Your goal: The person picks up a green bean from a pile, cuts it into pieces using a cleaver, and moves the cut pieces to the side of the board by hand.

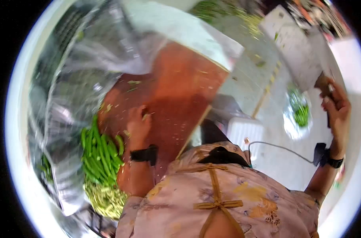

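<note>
Reddish wooden cutting board (pixel 176 95) under left hand (pixel 139 125), fingers curled loosely on it, green beans (pixel 99 152) just beside, right hand (pixel 337 109) raised, fingers clenched around cleaver (pixel 307 59) handle

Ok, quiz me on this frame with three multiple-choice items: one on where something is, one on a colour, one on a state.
1. Where does the left hand rest?
A. on the reddish-brown cutting board
B. inside the clear plastic bag
C. on the white box

2. What colour are the long beans piled beside the board?
A. purple
B. green
C. yellow

3. How is the right hand held?
A. flat on the board
B. lowered at the person's side
C. raised away from the board, fingers closed round a dark handle

Answers: 1 A, the hand lies on the board's surface near its left edge. 2 B, the pile is bright green. 3 C, the arm is lifted at the right of the view with the fingers curled round the handle.
</note>
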`<action>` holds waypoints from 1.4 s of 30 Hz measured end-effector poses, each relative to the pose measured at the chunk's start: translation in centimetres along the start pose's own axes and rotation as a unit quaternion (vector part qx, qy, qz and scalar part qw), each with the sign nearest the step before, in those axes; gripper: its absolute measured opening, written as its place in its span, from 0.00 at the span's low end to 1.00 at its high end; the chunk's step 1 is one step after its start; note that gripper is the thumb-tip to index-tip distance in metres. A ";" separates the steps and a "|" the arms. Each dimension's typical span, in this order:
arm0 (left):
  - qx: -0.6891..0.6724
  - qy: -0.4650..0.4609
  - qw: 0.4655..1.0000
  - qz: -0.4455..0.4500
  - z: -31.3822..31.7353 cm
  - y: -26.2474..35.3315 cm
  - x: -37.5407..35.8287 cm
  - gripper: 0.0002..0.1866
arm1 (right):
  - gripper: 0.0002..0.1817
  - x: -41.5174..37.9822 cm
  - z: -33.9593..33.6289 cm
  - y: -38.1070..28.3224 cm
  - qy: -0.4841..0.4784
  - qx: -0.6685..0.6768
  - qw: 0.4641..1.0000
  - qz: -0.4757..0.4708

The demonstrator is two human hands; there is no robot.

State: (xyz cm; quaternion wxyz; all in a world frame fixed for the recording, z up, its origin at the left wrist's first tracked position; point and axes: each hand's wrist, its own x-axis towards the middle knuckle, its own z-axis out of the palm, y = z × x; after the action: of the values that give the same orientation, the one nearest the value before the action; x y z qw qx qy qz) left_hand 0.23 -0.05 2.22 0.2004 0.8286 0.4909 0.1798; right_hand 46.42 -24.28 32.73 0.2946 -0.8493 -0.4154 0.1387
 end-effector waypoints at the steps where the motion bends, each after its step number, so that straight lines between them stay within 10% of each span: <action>1: 0.019 0.035 0.999 -0.003 0.4 0.6 -0.9 0.21 | 0.27 1.7 2.7 0.1 -0.027 0.045 0.998 -0.027; 10: 0.166 0.186 0.945 -0.211 -5.3 0.7 -5.7 0.30 | 0.21 13.8 26.8 2.3 -0.440 0.276 0.852 -0.071; 20: 0.281 0.169 0.855 -0.401 -8.4 -6.4 -6.3 0.39 | 0.13 16.4 34.9 4.1 -0.507 0.178 0.843 -0.010; 42: 0.308 0.243 0.897 -0.203 0.9 2.8 -7.0 0.30 | 0.15 16.6 36.1 4.8 -0.500 0.285 0.813 -0.093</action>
State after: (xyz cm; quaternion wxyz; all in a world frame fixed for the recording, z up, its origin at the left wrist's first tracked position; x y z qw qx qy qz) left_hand -0.45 -7.64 2.12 -0.1578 0.6617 0.7129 0.1704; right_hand 42.26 0.37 1.48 0.2870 -0.4983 -0.5240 0.6283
